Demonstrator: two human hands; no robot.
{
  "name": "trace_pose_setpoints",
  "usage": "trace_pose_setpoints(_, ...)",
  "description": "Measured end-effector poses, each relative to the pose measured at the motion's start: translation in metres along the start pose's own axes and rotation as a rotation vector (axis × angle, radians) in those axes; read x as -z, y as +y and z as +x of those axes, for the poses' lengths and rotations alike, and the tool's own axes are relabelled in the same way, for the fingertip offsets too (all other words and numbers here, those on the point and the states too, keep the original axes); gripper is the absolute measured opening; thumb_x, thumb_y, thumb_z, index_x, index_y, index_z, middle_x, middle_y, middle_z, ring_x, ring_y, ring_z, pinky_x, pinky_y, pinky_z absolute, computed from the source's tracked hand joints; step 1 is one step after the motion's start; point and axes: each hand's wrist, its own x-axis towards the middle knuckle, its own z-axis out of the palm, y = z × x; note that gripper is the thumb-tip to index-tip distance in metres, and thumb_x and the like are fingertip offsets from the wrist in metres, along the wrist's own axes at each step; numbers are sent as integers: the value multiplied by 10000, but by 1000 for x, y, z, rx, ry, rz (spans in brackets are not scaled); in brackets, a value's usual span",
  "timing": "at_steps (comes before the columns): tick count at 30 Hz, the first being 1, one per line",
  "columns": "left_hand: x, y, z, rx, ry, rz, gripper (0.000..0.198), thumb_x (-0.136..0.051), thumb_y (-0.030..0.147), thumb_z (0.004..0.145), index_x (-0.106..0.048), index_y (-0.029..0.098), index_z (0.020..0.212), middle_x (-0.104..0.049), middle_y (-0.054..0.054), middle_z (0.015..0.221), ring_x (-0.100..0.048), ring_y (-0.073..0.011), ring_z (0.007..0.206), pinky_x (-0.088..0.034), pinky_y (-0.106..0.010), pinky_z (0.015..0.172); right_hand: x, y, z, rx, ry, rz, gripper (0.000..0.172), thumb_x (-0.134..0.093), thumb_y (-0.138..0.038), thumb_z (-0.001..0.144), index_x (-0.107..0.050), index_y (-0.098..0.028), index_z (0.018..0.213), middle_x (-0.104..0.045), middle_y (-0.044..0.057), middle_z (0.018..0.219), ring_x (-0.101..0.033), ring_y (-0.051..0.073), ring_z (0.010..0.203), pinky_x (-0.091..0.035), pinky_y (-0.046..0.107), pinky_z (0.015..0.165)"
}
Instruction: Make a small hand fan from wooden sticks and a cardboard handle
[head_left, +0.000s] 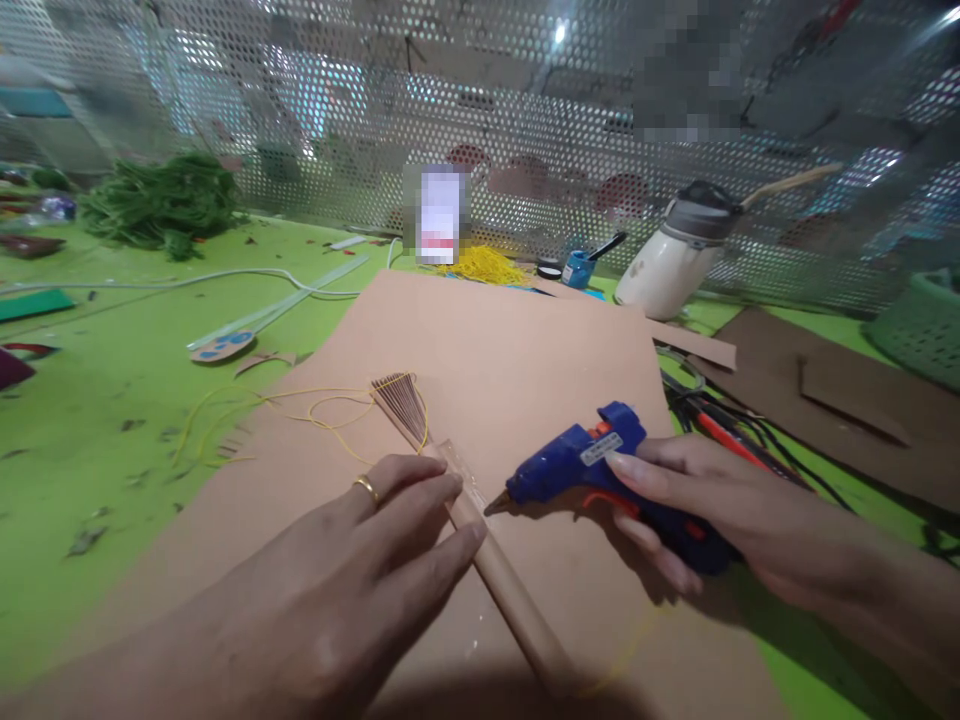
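Note:
My right hand (697, 500) grips a blue hot glue gun (555, 465) with an orange trigger. Its metal nozzle points left and almost meets a tan rolled paper tube (517, 600) that slants across the sheet. Beside the nozzle, my left hand (375, 570), with a gold ring, presses its fingertips along the tube and holds it down. Shiny glue shows near the tube's upper end. From that end spreads a small fan of thin brown strips (397, 405), with loose yellow thread (330, 415) around it. All lie on a large tan paper sheet (510, 340).
On the green table (67, 420) are green strands (165, 200), yellow shreds (487, 265), a blue paint jar (578, 268) and a tilted white bottle (667, 265). Dark cardboard (825, 400), red-handled tools (727, 430) and a green basket (919, 320) lie right. A perforated metal panel (337, 120) stands behind.

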Motion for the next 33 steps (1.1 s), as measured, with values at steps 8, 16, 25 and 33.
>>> trace_pose_setpoints(8, -5, -1, -5, 50, -43, 34, 422, -487, 61, 937, -560, 179, 1335, -627, -141, 1274, -500, -306, 1291, -507, -511, 1048, 6, 7, -16, -58, 18, -40, 458, -623, -567, 900, -579, -144, 728, -572, -14, 574, -528, 69, 446, -397, 177, 446)
trace_pose_setpoints(16, -2, -1, -3, 20, -35, 43, 453, -487, 24, 910, -575, 175, 1328, -631, -154, 1256, -516, -299, 1265, -506, -496, 1045, 7, 0, -10, 6, -56, -140, 501, -558, -569, 938, -678, -90, 852, -733, 125, 733, -611, 110, 554, -476, 215, 551)
trace_pose_setpoints(25, -6, 1, -7, 32, -40, 86, 448, -482, 34, 912, -573, 169, 1330, -612, -163, 1295, -475, -317, 1305, -500, -514, 1046, 9, -4, -3, 50, -46, -169, 506, -613, -578, 901, -706, -83, 846, -731, 120, 711, -553, 87, 521, -385, 192, 500)
trace_pose_setpoints(33, -4, -1, -8, 40, -52, 73, 449, -488, 45, 918, -574, 187, 1336, -617, -155, 1296, -483, -319, 1304, -514, -511, 1036, 5, -1, -3, 52, -14, -107, 472, -653, -567, 880, -679, -108, 777, -697, 75, 722, -593, 96, 574, -434, 193, 537)
